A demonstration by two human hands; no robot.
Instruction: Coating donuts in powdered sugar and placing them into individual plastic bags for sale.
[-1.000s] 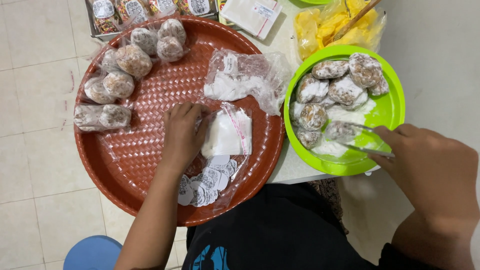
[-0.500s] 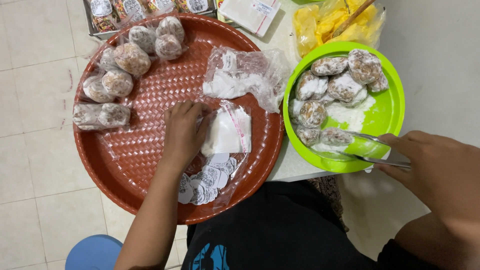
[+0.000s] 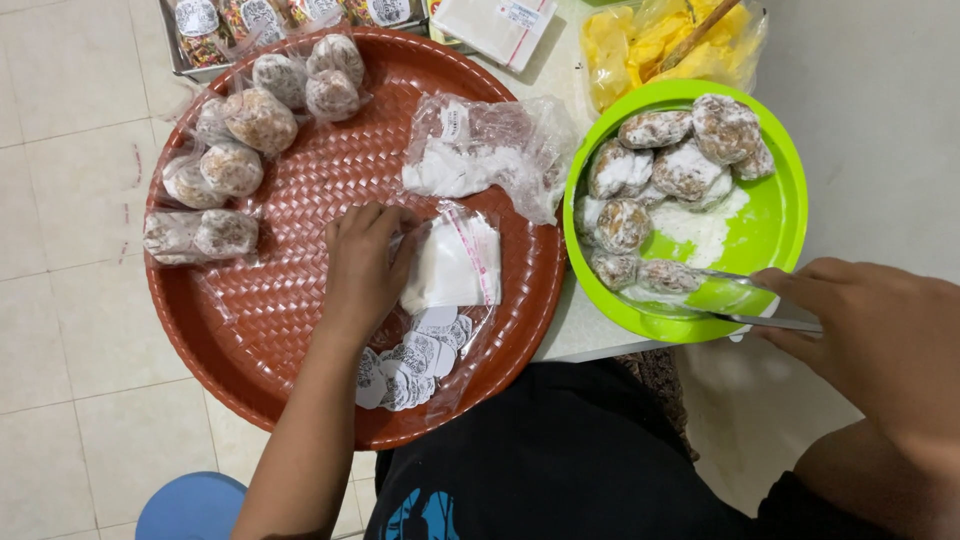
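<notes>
Metal tongs [image 3: 745, 300] gripped in right hand [image 3: 880, 330] over green plate [image 3: 775, 215]; left hand [image 3: 365, 265], fingers curled, on clear bags [image 3: 450, 265].

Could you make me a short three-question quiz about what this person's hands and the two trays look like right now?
1. True or false: the left hand rests on the green plate.
2. What does the right hand hold? A) metal tongs B) a cup C) a knife
3. Where do the wrapped balls lie?

Key:
1. False; it rests on small clear bags in the brown round tray.
2. A, the metal tongs, over the sugared pieces.
3. On the brown tray's far left side.
</notes>
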